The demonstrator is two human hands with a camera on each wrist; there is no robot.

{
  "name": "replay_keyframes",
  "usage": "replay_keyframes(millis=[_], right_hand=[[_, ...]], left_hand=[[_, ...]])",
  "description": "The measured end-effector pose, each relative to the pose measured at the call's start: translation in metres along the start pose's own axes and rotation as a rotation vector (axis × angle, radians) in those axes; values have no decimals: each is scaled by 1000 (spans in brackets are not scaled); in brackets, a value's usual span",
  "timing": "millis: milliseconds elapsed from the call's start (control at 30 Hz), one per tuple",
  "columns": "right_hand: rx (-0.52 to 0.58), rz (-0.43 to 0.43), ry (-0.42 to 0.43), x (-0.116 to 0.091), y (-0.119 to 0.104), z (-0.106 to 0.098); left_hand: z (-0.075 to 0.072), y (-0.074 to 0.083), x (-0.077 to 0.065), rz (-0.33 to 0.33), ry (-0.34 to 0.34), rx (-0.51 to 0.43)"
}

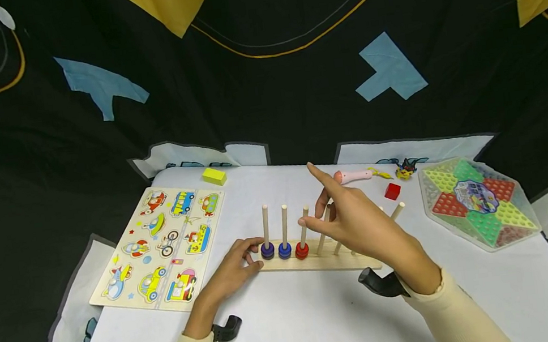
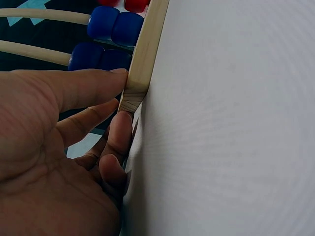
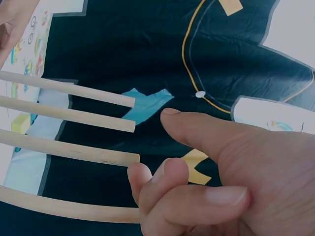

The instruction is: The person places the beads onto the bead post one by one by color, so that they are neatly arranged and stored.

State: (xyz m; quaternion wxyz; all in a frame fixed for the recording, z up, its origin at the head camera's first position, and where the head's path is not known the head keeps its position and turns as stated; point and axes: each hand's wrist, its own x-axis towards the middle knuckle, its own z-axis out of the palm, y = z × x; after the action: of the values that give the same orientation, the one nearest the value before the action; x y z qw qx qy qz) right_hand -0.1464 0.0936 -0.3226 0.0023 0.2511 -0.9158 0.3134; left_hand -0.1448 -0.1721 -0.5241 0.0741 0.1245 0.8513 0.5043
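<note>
Four pegs (image 3: 69, 148), right wrist view; head adds red beads (image 1: 301, 251)

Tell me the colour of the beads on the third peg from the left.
Red; the beads show best in the head view.

In the head view, soft, even light—apparently from overhead—makes the white table (image 1: 298, 327) bright, while the black backdrop (image 1: 266, 109) sinks into deep darkness. A faint, blurry-edged grey shadow lies on the table near the right forearm (image 1: 416, 265). The left wrist view is dimmer and cooler, with small glossy highlights on the blue beads (image 2: 102, 23), dark shading along the wooden base (image 2: 150, 44) and faint ripples across the white surface. The right wrist view looks bluish and slightly hazy; lens distortion bows the lowest peg (image 3: 74, 204).
</note>
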Motion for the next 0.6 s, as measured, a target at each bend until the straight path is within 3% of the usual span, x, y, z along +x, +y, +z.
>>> replay_keyframes(millis=[367, 600], right_hand=[[-7, 25, 32, -7, -3, -7], [24, 23, 169, -33, 6, -36]], left_hand=[[0, -1, 1, -3, 15, 5], [1, -4, 1, -7, 8, 14]])
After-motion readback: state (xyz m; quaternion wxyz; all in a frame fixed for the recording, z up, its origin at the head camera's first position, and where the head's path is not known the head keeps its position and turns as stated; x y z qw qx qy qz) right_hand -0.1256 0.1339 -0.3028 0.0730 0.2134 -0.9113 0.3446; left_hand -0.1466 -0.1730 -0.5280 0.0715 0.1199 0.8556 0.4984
